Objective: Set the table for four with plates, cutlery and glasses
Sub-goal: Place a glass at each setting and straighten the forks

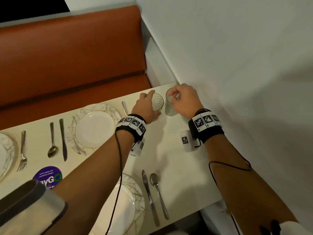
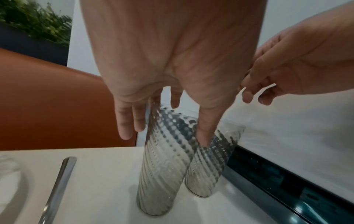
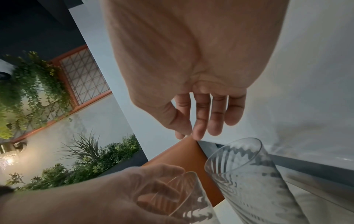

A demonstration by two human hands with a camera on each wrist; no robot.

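Two clear ribbed glasses stand side by side at the table's far right corner, by the wall. My left hand [image 1: 149, 97] is wrapped round the left glass [image 1: 157, 103], thumb on its side and fingers on the far side [image 2: 126, 128]. In the left wrist view that glass [image 2: 162, 166] stands upright on the table, close beside the right glass [image 2: 208, 166]. My right hand [image 1: 171, 95] hovers just over the rim of the right glass [image 1: 171, 106]. Its fingers [image 3: 199, 121] hang loosely and hold nothing, a little above that glass [image 3: 258, 181].
The white table [image 1: 169, 150] carries a far plate [image 1: 78, 133], a near plate [image 1: 128, 206] and a left plate [image 1: 6, 150], each with cutlery alongside: fork [image 1: 22, 150], spoon [image 1: 52, 145], knife [image 1: 63, 139], near knife [image 1: 149, 195], near spoon [image 1: 158, 192]. A purple sticker [image 1: 49, 177], orange bench [image 1: 67, 56], wall [image 1: 237, 65].
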